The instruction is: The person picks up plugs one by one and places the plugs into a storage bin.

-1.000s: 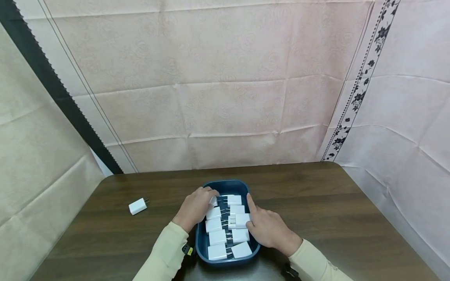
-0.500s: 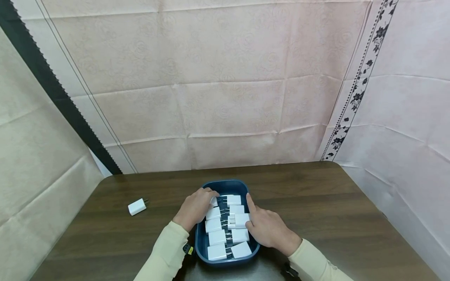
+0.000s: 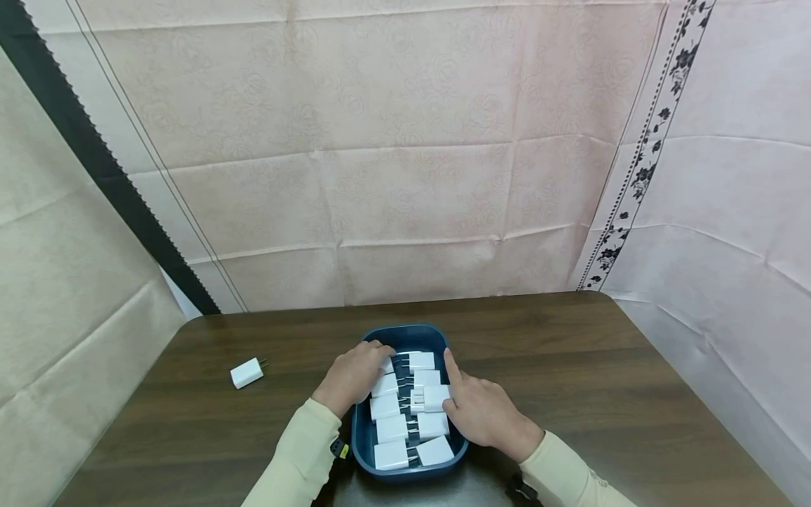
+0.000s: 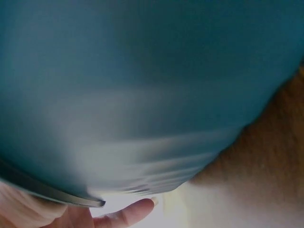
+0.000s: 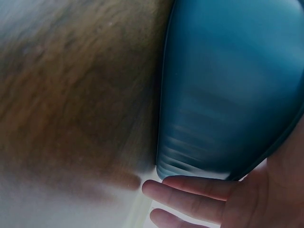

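A dark blue plastic basket [image 3: 465, 451] holds several white charger plugs in two columns, with prongs facing the middle. My left hand [image 3: 356, 373] reaches over the basket's left rim; its fingertips overlap the far left charger plug [image 3: 387, 365] and partly hide it. I cannot tell whether it grips that plug. My right hand [image 3: 491, 414] rests at the right rim, index finger extended along it and thumb beside a charger plug [image 3: 434, 398]. In the right wrist view, its other fingers [image 5: 190, 197] lie fairly straight alongside the basket's outer wall [image 5: 228, 95].
A single white charger plug [image 3: 247, 374] lies on the brown wooden table [image 3: 608, 394], left of the basket. Pale cloth [image 3: 405, 176] hangs behind the table and at both sides. Dark wrist devices [image 3: 523, 487] sit at the sleeves.
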Action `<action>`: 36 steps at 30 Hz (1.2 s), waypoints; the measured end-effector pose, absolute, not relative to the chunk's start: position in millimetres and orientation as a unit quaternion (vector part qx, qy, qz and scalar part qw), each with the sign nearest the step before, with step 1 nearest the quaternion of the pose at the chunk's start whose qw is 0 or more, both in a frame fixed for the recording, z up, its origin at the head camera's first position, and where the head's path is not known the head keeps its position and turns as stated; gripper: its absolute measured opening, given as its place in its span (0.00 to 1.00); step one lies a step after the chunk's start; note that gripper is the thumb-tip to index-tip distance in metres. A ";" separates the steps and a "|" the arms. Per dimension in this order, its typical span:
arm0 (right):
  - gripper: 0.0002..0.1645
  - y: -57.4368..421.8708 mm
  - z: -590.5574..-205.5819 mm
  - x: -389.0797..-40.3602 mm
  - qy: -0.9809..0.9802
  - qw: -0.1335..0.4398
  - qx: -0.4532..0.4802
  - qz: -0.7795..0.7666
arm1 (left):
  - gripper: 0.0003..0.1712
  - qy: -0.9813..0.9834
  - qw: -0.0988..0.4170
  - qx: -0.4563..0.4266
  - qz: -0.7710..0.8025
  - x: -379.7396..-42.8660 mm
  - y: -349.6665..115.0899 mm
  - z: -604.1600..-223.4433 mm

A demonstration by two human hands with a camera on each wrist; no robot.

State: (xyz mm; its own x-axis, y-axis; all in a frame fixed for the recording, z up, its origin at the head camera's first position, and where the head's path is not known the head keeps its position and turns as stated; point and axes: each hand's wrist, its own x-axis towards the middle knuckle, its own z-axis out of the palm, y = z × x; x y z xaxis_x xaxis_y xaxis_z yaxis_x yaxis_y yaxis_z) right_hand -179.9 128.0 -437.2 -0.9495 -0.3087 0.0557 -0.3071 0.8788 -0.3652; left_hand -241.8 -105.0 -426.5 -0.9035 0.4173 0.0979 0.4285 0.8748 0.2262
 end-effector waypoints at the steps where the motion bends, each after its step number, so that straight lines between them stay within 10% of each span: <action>1: 0.45 127.8 -437.0 -179.7 0.969 0.002 -0.158 -0.188 | 0.19 -0.968 0.022 -0.218 -0.122 -241.8 -105.1 -426.6; 36: 0.46 127.9 -430.7 -178.4 0.970 0.019 -0.151 -0.188 | 0.14 -0.965 0.065 -0.225 -0.119 -238.1 -104.3 -425.9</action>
State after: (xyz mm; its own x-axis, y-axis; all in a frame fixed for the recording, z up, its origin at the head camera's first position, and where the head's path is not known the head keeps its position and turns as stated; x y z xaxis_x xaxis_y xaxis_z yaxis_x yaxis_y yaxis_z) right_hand -178.4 127.9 -430.7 -0.9534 -0.3009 0.0201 -0.2868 0.8838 -0.3697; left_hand -238.1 -104.3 -425.9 -0.8904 0.4184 0.1794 0.4495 0.8705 0.2005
